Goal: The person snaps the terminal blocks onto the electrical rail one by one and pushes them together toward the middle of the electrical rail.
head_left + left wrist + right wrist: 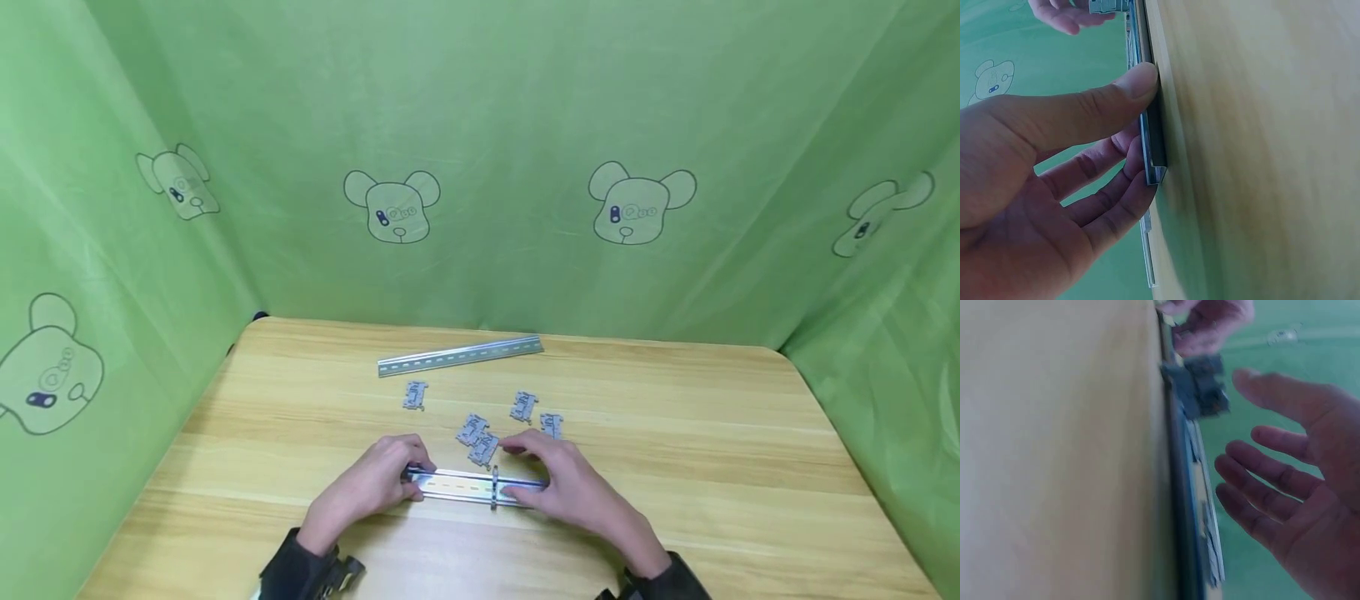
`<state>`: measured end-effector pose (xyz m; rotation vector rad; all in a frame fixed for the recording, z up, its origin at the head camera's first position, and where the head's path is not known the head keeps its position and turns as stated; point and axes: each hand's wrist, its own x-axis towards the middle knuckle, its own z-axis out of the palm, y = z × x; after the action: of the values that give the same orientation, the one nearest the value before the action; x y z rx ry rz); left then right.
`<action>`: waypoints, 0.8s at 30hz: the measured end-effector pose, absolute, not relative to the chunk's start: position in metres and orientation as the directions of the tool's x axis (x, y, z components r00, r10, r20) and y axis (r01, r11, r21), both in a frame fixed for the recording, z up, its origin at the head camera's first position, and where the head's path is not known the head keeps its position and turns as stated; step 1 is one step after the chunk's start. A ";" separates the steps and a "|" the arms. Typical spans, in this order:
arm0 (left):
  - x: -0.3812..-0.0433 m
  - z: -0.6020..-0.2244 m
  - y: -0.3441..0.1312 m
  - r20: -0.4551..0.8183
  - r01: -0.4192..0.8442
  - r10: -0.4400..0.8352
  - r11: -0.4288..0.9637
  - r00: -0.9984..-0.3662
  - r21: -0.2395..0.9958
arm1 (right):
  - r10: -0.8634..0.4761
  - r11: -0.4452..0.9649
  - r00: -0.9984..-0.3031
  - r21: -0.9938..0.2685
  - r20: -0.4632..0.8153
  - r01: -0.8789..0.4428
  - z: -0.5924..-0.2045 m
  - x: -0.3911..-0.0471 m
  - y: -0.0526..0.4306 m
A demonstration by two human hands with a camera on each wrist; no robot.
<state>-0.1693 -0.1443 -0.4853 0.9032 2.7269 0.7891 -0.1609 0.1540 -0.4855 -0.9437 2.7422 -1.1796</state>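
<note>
A slotted metal DIN rail (453,486) lies crosswise near the front of the table. My left hand (375,477) grips its left end, thumb on the near edge and fingers on the far side, as the left wrist view also shows. One grey terminal block (494,488) stands upright across the rail, right of its middle. Over the rail's right part hovers my right hand (566,479). In the right wrist view its fingers are loosely spread, and a gap shows between the thumb and the terminal block (1197,387).
Several loose grey terminal blocks lie behind the rail, including an overlapping pair (477,439), one at the left (415,395) and one farther right (523,406). A second DIN rail (460,356) lies near the table's back edge. Green curtains (480,275) enclose the wooden table (675,417).
</note>
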 end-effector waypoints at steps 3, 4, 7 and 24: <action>-0.170 -0.485 -0.144 0.011 0.508 0.595 0.676 -0.804 0.534 | -0.481 0.575 -0.836 -0.625 0.265 -0.528 -0.481 -0.170 0.165; -0.170 -0.485 -0.144 0.010 0.507 0.595 0.676 -0.804 0.535 | -0.460 0.595 -0.842 -0.605 0.283 -0.528 -0.480 -0.173 0.169; -0.170 -0.485 -0.144 0.006 0.503 0.593 0.678 -0.805 0.537 | -0.404 0.659 -0.860 -0.552 0.313 -0.511 -0.477 -0.183 0.180; -0.171 -0.484 -0.145 0.010 0.503 0.596 0.669 -0.803 0.548 | -0.390 0.767 -0.911 -0.500 0.134 -0.402 -0.494 -0.203 0.193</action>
<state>-0.1707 -0.1449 -0.4835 0.9008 2.7120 0.8138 -0.2026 0.1930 -0.4941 -0.6662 2.9740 -0.8489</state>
